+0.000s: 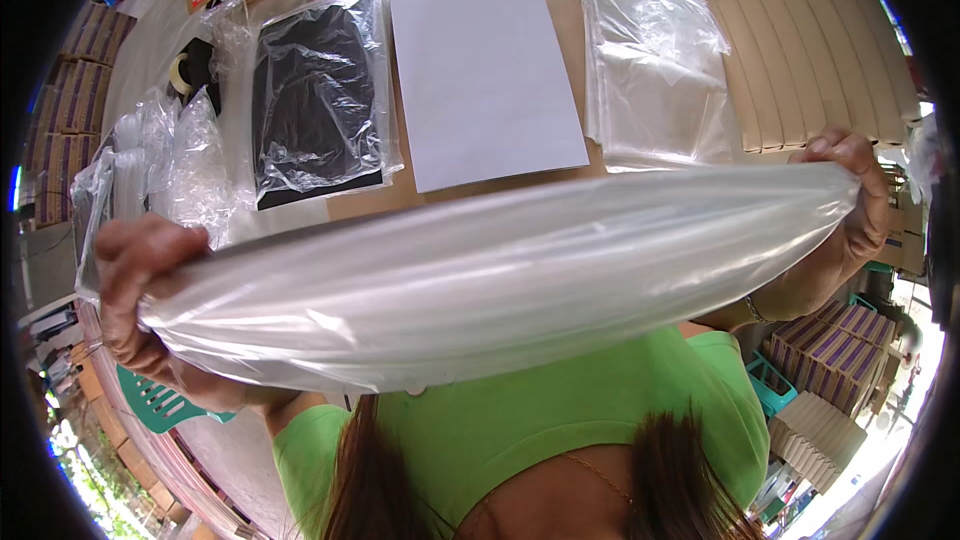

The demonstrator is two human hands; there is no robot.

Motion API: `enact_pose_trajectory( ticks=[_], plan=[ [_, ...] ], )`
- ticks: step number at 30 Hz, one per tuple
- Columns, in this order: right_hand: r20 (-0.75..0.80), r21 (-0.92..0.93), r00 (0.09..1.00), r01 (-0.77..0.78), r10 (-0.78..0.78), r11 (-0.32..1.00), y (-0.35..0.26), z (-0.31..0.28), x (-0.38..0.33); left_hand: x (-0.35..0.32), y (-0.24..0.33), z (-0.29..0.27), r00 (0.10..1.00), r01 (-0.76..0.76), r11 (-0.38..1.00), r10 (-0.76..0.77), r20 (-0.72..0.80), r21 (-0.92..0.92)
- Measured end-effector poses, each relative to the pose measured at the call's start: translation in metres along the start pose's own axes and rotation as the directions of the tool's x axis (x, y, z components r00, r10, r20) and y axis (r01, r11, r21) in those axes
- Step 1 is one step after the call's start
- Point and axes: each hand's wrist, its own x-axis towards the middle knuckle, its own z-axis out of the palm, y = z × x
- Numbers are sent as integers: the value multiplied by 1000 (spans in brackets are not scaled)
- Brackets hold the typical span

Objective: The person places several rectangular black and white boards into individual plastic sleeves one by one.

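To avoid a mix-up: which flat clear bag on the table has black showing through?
The left clear bag, left of the white sheet; the right clear bag, across that sheet, shows no black.

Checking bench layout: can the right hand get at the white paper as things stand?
Probably not without letting go: the right hand grips one end of the stretched plastic, though nothing visible covers the white paper.

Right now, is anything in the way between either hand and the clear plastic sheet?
Nothing visible is. The left hand grips one end of the clear plastic sheet directly, the right hand the other. The white paper lies beyond it, not between it and either hand.
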Motion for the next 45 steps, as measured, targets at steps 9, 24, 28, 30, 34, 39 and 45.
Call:
enact_pose_trajectory(
  ticks=[9,24,28,30,34,39,45],
  plan=[
    [314,146,899,-364,306,920,7,-4,-19,-32,-8,4,888,459,686,-358,288,-564],
    [726,676,554,-684,407,-273,10,1,-56,-41,-2,-16,350,740,-435,-402,846,-513],
    [801,565,456,-790,387,-238,11,-16,-58,-50,-20,-25,509,844,-135,-104,855,-519],
    [831,451,340,-875,441,-175,28,-11,-67,-54,-15,-25,300,941,-12,-427,853,-337],
    [794,288,185,-954,579,-89,32,-6,-72,-56,-30,-16,154,985,21,-547,823,-170],
    [796,119,89,-993,598,-10,43,-5,-74,-68,-50,-17,199,968,-10,-579,790,-251],
    [740,79,35,-996,671,-35,51,8,-88,-91,-85,-1,103,988,157,-611,785,-7]
  ],
)
